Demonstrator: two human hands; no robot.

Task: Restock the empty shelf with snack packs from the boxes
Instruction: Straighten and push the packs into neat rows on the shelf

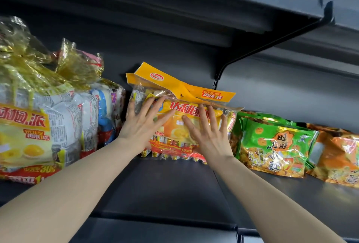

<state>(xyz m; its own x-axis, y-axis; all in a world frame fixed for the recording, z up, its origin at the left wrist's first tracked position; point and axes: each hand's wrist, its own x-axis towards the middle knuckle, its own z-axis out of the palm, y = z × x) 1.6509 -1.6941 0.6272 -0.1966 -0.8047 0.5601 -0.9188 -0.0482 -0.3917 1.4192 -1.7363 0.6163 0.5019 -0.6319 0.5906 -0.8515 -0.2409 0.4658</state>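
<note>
dark metal shelf (174, 184) is looking partly stocked: left hand (143, 124) and right hand (206, 132) are pressing flat, fingers straight, on the yellow snack pack (175, 126) under them. gold-tied bundles (48, 126) are sitting left of the hands, green packs (272, 141) right; bare shelf is showing below the wrists, so more is likely needing stocking.

snack pack (175, 124) between bagged packs (44, 118), pouches (272, 145)

The head camera is facing forward into the shelf (171, 188) from close by, within arm's reach of its back wall. It is looking slightly upward, so the underside of the upper shelf (194, 9) is filling the top of the wide view. The view is tilting, with shelf lines running down toward the right. Both forearms are entering from the bottom edge, the left hand (141, 124) and right hand (207, 132) lying near the centre.
</note>
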